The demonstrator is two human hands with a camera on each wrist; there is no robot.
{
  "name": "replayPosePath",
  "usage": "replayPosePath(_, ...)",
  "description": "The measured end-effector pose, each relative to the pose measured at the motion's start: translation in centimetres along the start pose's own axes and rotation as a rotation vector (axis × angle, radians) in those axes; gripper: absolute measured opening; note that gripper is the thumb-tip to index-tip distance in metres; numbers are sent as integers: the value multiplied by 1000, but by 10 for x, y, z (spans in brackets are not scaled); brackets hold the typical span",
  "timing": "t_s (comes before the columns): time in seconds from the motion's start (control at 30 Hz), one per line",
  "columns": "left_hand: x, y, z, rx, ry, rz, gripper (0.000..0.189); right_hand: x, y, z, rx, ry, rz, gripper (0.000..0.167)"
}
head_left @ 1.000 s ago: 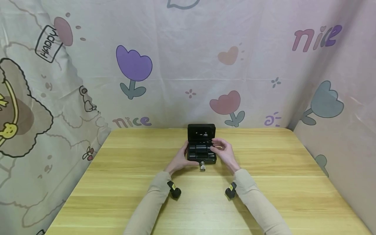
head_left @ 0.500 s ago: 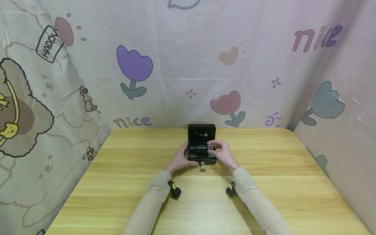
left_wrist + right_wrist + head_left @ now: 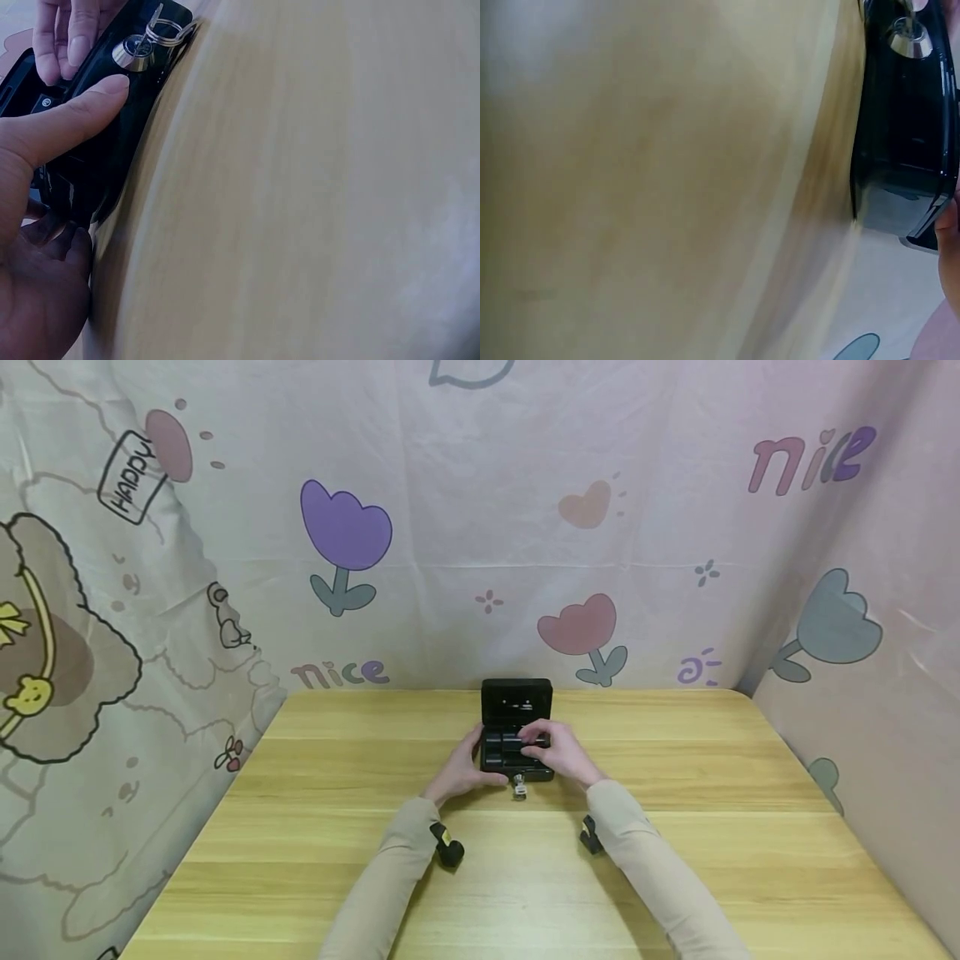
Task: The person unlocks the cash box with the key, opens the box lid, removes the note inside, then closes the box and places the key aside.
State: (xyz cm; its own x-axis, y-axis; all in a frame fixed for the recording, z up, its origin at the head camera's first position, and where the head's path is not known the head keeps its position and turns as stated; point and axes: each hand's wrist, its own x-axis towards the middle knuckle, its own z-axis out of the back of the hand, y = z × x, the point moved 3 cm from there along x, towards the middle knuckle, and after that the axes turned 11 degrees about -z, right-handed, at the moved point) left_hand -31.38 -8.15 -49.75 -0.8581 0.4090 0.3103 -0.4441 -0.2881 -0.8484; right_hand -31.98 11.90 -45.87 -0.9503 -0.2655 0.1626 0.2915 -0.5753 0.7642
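Note:
A small black cash box (image 3: 542, 774) stands on the table with its lid (image 3: 517, 693) raised. Inside lies a black tray (image 3: 492, 747) with compartments. My left hand (image 3: 456, 772) grips the box at its left side, thumb along the front wall, the other fingers around the end. A round silver lock (image 3: 133, 54) sits in the front wall, holding a key with a key ring (image 3: 166, 31). My right hand (image 3: 564, 753) reaches over the tray from the right, thumb and forefinger apart, fingertips down at the middle compartments. In the left wrist view its fingers (image 3: 78, 45) dip behind the front wall.
The light wooden table (image 3: 360, 852) runs out on both sides and in front of the box. Behind it hangs a pale printed curtain (image 3: 450, 527), close to the table's back edge. Each sleeve carries a small black wrist camera (image 3: 450, 853).
My right hand has moved left from the box's right edge to above the middle of the tray. The left hand has kept its grip, and the box stays where it was.

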Motion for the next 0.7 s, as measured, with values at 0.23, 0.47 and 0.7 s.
replayPosePath(0.23,2,0,1,-11,8,-24,115,7,8,-2,-123,48,104,16)
replayPosePath(0.47,1,-1,1,-6,14,-24,115,11,8,-7,-196,92,147,10)
replayPosePath(0.7,-1,0,1,38,26,38,117,13,5,-9,-185,116,108,11)
